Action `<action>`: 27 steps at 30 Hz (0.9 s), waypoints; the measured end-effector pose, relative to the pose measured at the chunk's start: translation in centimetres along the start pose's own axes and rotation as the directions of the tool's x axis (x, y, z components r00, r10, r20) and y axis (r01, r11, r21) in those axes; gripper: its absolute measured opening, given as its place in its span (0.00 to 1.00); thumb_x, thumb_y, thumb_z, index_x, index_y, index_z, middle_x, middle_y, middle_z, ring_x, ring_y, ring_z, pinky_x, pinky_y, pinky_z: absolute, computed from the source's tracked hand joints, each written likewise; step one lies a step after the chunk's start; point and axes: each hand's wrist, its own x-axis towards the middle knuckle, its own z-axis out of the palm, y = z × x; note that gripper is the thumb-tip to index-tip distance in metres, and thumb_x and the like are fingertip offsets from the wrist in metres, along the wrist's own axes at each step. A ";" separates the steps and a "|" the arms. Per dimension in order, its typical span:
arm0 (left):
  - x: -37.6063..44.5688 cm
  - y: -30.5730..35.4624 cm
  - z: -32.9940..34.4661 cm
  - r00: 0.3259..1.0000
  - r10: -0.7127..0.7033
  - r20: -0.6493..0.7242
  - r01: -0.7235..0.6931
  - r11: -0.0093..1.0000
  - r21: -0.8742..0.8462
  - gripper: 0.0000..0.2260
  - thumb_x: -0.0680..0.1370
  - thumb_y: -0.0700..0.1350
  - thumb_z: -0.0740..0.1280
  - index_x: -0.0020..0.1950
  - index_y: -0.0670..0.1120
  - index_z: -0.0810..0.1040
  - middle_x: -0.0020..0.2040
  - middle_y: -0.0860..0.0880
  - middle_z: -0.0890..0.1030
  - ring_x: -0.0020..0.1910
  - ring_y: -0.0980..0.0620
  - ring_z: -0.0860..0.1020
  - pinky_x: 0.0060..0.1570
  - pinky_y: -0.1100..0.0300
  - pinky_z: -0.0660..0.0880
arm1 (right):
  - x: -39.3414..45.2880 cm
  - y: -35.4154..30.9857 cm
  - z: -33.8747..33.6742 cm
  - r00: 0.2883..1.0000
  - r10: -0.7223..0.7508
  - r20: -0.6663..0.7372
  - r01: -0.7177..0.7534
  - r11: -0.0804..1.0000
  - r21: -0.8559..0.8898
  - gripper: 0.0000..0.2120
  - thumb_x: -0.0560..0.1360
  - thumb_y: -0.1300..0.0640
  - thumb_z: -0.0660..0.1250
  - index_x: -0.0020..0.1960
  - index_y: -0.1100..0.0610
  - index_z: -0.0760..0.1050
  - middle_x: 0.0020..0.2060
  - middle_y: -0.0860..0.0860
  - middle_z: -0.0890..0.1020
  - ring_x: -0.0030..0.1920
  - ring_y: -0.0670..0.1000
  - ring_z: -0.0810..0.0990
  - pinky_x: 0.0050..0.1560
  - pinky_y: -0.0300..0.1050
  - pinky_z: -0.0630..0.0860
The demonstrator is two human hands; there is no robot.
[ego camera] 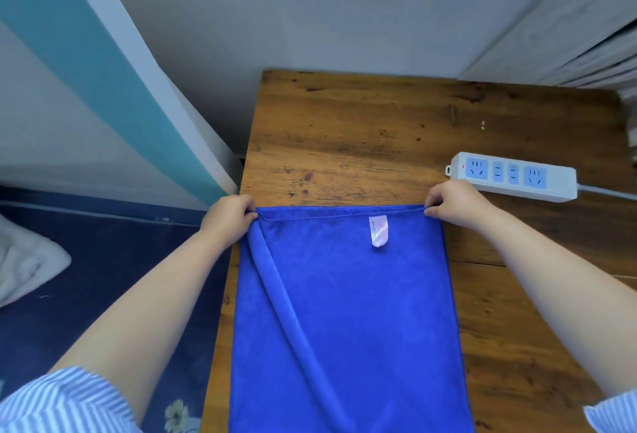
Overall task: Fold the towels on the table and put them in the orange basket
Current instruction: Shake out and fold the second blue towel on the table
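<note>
from the head view, a blue towel [344,322] lies lengthwise on the wooden table [362,129], its near end running out of the bottom of the picture and its left side lying right along the table's left edge. the left hand [229,217] pinches the far left corner, fingers curled round the hem, and the right hand [455,203] pinches the far right corner the same way, so the far edge is pulled taut between them. a pale label [378,231] hangs just below that edge, and a long diagonal ridge of doubled cloth runs from the left corner toward the near end. a white power strip [513,176] sits just beyond the right hand, with its cable leading off to the right. the orange basket is not in view, so i cannot say where it stands. likely trouble from here: the diagonal ridge could get pressed into the fold and leave it lopsided; the left side, so close to the table's edge, could slide off if the pull slackens; and a wide sweep of the right hand could catch the power strip.
</note>
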 end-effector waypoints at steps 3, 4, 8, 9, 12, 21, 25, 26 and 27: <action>-0.2 -0.4 -0.1 1.000 -0.006 -0.007 0.006 0.995 -0.096 0.05 0.78 0.40 0.63 0.42 0.43 0.73 0.46 0.42 0.78 0.45 0.46 0.74 0.41 0.58 0.66 | -0.2 0.1 -0.3 0.999 -0.030 0.030 0.032 0.999 -0.043 0.05 0.74 0.60 0.65 0.48 0.60 0.79 0.42 0.51 0.77 0.45 0.49 0.75 0.43 0.39 0.72; -0.4 -0.6 -0.2 1.000 -0.010 -0.007 0.009 0.993 -0.115 0.05 0.78 0.40 0.62 0.42 0.43 0.72 0.44 0.43 0.77 0.44 0.47 0.73 0.41 0.58 0.66 | -0.3 0.2 -0.5 0.999 -0.033 0.038 0.035 0.998 -0.053 0.05 0.74 0.60 0.66 0.48 0.60 0.79 0.42 0.51 0.77 0.45 0.49 0.75 0.42 0.39 0.72; -1.2 -1.3 -0.9 1.000 -0.011 -0.012 0.009 0.993 -0.121 0.03 0.78 0.38 0.62 0.44 0.42 0.72 0.44 0.43 0.77 0.44 0.46 0.73 0.41 0.58 0.66 | -1.1 0.4 -1.4 0.999 -0.025 0.043 0.026 1.000 -0.017 0.03 0.73 0.60 0.67 0.40 0.57 0.76 0.40 0.52 0.77 0.44 0.49 0.74 0.34 0.33 0.69; -1.7 -1.4 -1.3 1.000 0.001 -0.016 -0.003 0.994 -0.113 0.02 0.78 0.38 0.62 0.47 0.41 0.74 0.47 0.42 0.78 0.47 0.45 0.75 0.43 0.58 0.68 | -1.6 0.4 -1.7 0.999 -0.023 0.038 0.023 1.000 0.002 0.05 0.73 0.60 0.67 0.38 0.56 0.75 0.39 0.51 0.77 0.44 0.49 0.74 0.34 0.33 0.68; -2.7 -0.9 -2.4 0.996 0.086 0.024 -0.087 0.995 0.051 0.13 0.79 0.39 0.59 0.63 0.40 0.74 0.60 0.41 0.77 0.60 0.43 0.74 0.55 0.54 0.71 | -3.2 0.3 -2.4 1.000 -0.021 0.014 0.020 0.999 0.027 0.09 0.74 0.60 0.67 0.35 0.54 0.73 0.38 0.50 0.76 0.44 0.49 0.73 0.35 0.36 0.68; -8.1 5.1 -8.2 0.991 0.083 -0.101 -0.066 0.986 0.154 0.13 0.80 0.41 0.55 0.54 0.39 0.77 0.56 0.41 0.78 0.55 0.41 0.75 0.49 0.54 0.73 | -10.4 -2.2 -3.7 0.971 0.056 -0.234 -0.102 0.977 -0.187 0.13 0.75 0.66 0.58 0.56 0.61 0.76 0.54 0.58 0.78 0.54 0.57 0.76 0.50 0.46 0.74; -12.1 8.9 -12.6 0.917 0.123 -0.380 -0.170 0.981 -0.093 0.13 0.79 0.40 0.56 0.55 0.40 0.79 0.57 0.40 0.79 0.57 0.41 0.75 0.51 0.55 0.72 | -15.4 -4.2 -6.3 0.848 0.066 -0.526 -0.172 0.973 -0.156 0.14 0.74 0.66 0.58 0.57 0.62 0.75 0.56 0.59 0.77 0.57 0.59 0.75 0.49 0.47 0.74; -13.0 9.6 -13.6 0.873 0.133 -0.470 -0.219 0.967 -0.133 0.13 0.79 0.40 0.56 0.56 0.39 0.78 0.57 0.39 0.79 0.57 0.41 0.75 0.51 0.55 0.71 | -16.6 -4.2 -7.1 0.785 0.065 -0.616 -0.153 0.984 -0.092 0.14 0.74 0.67 0.57 0.57 0.63 0.75 0.57 0.60 0.76 0.59 0.60 0.73 0.50 0.48 0.73; -13.9 10.2 -14.9 0.818 0.133 -0.559 -0.274 0.946 -0.175 0.13 0.79 0.39 0.56 0.56 0.38 0.78 0.56 0.38 0.79 0.57 0.41 0.74 0.51 0.55 0.70 | -17.9 -4.3 -8.3 0.712 0.079 -0.698 -0.129 0.991 -0.020 0.15 0.74 0.67 0.56 0.57 0.64 0.75 0.57 0.62 0.75 0.59 0.62 0.72 0.52 0.49 0.73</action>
